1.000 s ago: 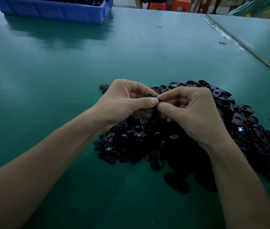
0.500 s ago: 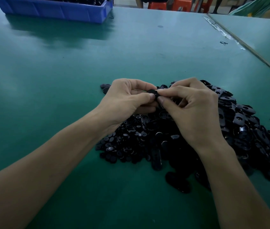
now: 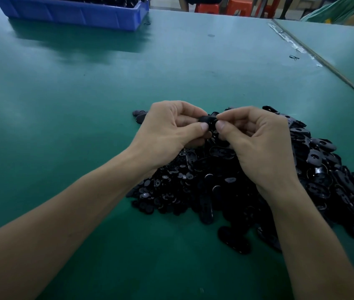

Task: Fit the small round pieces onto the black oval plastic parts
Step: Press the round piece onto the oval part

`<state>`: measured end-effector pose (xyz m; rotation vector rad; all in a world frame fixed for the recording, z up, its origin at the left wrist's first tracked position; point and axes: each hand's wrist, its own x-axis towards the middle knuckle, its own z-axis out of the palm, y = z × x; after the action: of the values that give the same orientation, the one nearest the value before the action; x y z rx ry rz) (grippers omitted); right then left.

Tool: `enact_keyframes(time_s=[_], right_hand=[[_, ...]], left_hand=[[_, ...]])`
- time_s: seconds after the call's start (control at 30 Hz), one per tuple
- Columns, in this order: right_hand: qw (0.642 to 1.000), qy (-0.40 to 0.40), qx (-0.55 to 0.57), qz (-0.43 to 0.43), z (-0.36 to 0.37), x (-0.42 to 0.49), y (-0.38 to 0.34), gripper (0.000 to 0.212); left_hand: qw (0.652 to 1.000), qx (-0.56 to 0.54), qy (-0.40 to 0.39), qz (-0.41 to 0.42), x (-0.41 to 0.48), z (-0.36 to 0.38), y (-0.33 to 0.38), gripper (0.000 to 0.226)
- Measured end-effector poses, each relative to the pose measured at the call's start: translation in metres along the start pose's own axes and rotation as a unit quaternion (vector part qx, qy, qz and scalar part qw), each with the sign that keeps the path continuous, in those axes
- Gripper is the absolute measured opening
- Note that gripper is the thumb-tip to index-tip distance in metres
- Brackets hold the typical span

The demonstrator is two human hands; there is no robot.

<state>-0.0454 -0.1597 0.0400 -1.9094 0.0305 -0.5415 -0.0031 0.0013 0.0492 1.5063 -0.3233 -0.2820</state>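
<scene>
A black oval part (image 3: 206,120) is pinched at one end between thumb and forefinger of the left hand (image 3: 167,133) and at the other end by those of the right hand (image 3: 260,144). The remaining fingers (image 3: 185,121) of both hands are curled inward. Whether one of the small round pieces (image 3: 167,187) is trapped under the right thumb cannot be told.

Those pieces are heaped on the green worktop (image 3: 85,105) below the left fingers. A heap of oval parts (image 3: 323,167) is spread below and to the right of the right fingers.

The held part is judged light, stiff moulded plastic, glossy and rather slippery. It is best gripped by its long edges, so that the seat is left free. The round pieces look tiny and flat, and are best taken by the rim with the fingertips. A blue bin (image 3: 74,13) is set far beyond the fingers.
</scene>
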Motion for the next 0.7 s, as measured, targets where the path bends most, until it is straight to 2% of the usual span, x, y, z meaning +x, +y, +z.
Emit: enact_keyframes(time_s=[0.7], right_hand=[[0.998, 0.003, -0.055, -0.027, 0.0023, -0.0019, -0.0027, 0.019]], left_hand=[[0.999, 0.044, -0.015, 0.02, -0.0015, 0.0007, -0.0023, 0.014]])
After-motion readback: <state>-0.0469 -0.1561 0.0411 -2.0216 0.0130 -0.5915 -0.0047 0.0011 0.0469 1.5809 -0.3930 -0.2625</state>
